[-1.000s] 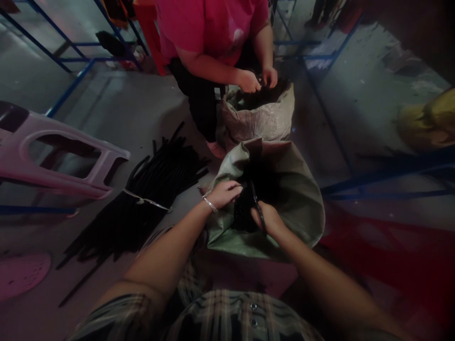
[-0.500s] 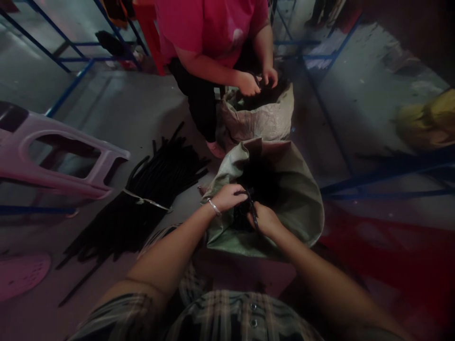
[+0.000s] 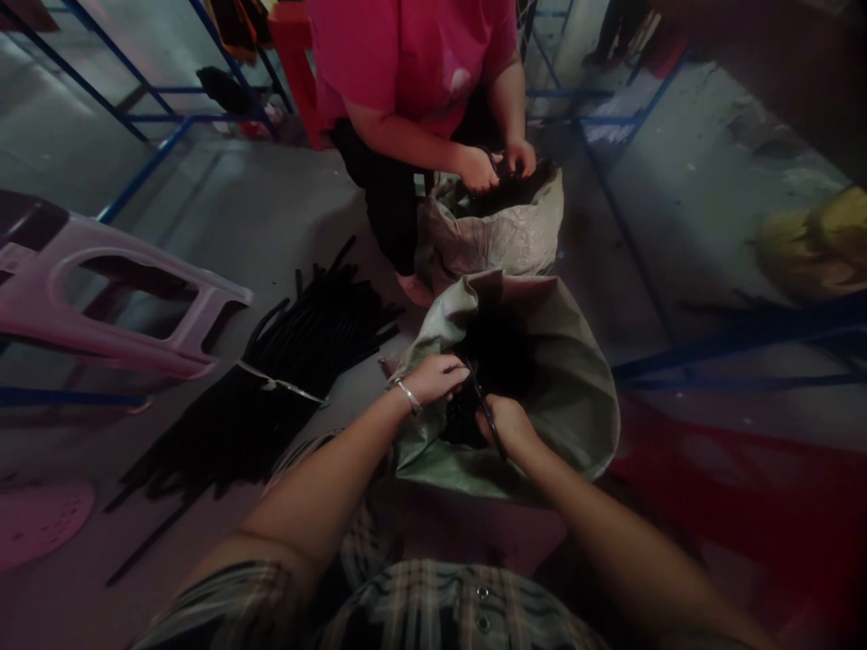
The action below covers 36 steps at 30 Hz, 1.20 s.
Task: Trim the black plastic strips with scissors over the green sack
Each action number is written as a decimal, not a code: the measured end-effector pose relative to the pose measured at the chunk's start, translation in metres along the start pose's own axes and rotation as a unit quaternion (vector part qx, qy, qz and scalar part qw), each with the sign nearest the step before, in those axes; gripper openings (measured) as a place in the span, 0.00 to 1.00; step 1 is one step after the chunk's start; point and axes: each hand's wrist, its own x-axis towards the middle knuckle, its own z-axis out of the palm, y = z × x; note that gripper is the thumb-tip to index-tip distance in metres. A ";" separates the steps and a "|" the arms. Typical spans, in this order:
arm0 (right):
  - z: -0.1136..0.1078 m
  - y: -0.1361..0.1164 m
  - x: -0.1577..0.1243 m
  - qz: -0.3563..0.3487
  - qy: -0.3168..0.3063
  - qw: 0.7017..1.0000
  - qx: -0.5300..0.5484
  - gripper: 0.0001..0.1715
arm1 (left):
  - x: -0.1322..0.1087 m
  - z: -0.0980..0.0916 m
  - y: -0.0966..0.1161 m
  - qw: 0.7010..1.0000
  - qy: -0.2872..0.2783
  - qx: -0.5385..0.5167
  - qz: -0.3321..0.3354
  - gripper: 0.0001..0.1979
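My right hand [image 3: 509, 424] is closed round a pair of dark scissors [image 3: 489, 417], whose blades point up and left to my other hand's fingertips. My left hand [image 3: 437, 379], with a silver bracelet at the wrist, is pinched closed beside the blades; what lies between its fingers is dark and too small to make out. Both hands are over the mouth of an open greenish sack [image 3: 575, 388]. Inside it lies a mass of small black pieces [image 3: 467, 417], mostly in shadow.
Across from me a person in a pink shirt [image 3: 424, 63] works over a second pale sack [image 3: 501, 235]. A tied bundle of long black strips [image 3: 237, 424] lies on the floor at left, near a pink plastic stool [image 3: 128, 338]. Blue metal frames [image 3: 745, 343] stand around.
The scissors blades now look closer together and the scissors have tilted slightly. Both hands stay over the sack. The view has shifted a little.
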 end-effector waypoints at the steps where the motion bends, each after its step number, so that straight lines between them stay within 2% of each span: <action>1: 0.001 0.001 0.000 0.001 0.000 1.000 0.007 0.11 | 0.000 0.000 -0.001 1.000 0.001 0.007 -0.002 0.14; 5: 0.005 0.003 0.002 0.002 -0.001 0.999 0.036 0.10 | 0.001 -0.003 -0.005 1.000 -0.004 0.020 0.001 0.14; 11: 0.006 0.005 0.003 0.004 0.003 0.998 0.066 0.11 | -0.001 -0.006 -0.001 0.999 -0.014 -0.030 -0.027 0.13; 17: 0.000 0.006 0.002 -0.015 0.019 0.999 0.042 0.12 | -0.002 -0.006 0.004 0.997 0.006 -0.073 -0.019 0.07; 22: -0.003 0.002 0.000 -0.011 -0.015 1.000 -0.002 0.11 | -0.001 0.000 0.006 0.996 0.020 -0.075 -0.032 0.09; 25: -0.005 -0.002 -0.001 -0.010 -0.029 0.999 -0.019 0.12 | 0.000 0.004 0.004 0.996 0.008 -0.077 -0.036 0.11; 33: -0.009 -0.005 -0.002 -0.001 -0.033 0.998 -0.056 0.13 | 0.001 0.003 -0.002 0.999 -0.008 -0.004 0.041 0.09; 36: -0.006 -0.004 -0.001 0.001 -0.027 0.998 -0.064 0.13 | 0.000 0.001 -0.001 0.999 -0.006 0.003 0.036 0.09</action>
